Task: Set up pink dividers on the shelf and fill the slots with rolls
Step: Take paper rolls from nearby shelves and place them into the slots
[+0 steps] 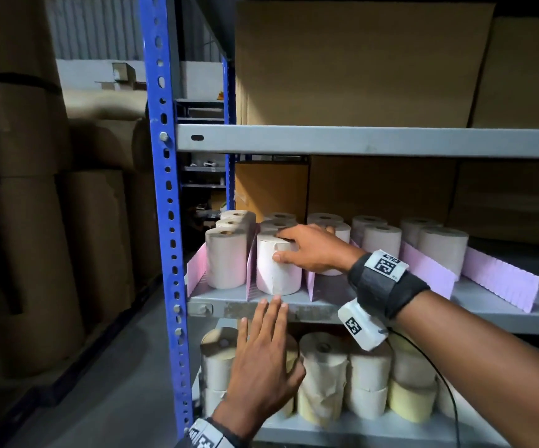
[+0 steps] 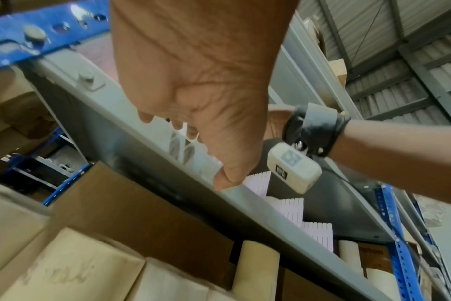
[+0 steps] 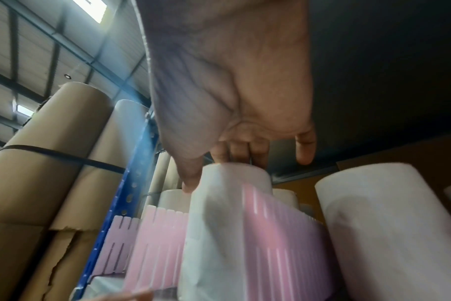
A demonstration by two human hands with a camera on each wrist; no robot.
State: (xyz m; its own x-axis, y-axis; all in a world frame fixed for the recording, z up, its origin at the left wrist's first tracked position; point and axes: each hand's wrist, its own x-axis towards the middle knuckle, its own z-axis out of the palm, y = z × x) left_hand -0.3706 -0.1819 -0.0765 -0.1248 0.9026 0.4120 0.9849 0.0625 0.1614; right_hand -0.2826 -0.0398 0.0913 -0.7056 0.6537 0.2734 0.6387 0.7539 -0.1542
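On the grey middle shelf (image 1: pixel 320 310), pink slotted dividers (image 1: pixel 426 270) stand on edge and form several slots. Pale paper rolls (image 1: pixel 226 257) stand upright in them. My right hand (image 1: pixel 282 247) grips the front roll (image 1: pixel 278 270) of the second slot from the left, fingers on its top and thumb on its side. The right wrist view shows that grip (image 3: pixel 219 169) on the roll (image 3: pixel 232 224), with a pink divider (image 3: pixel 278 234) beside it. My left hand (image 1: pixel 266 321) is flat with straight fingers, its tips at the shelf's front edge just below that roll.
A blue perforated upright (image 1: pixel 165 189) bounds the shelf on the left. Cardboard boxes (image 1: pixel 358 59) fill the shelf above and stand behind the rolls. Wrapped rolls (image 1: pixel 323 376) crowd the lower shelf. Tall brown paper reels (image 1: pixel 29 221) stand on the floor at left.
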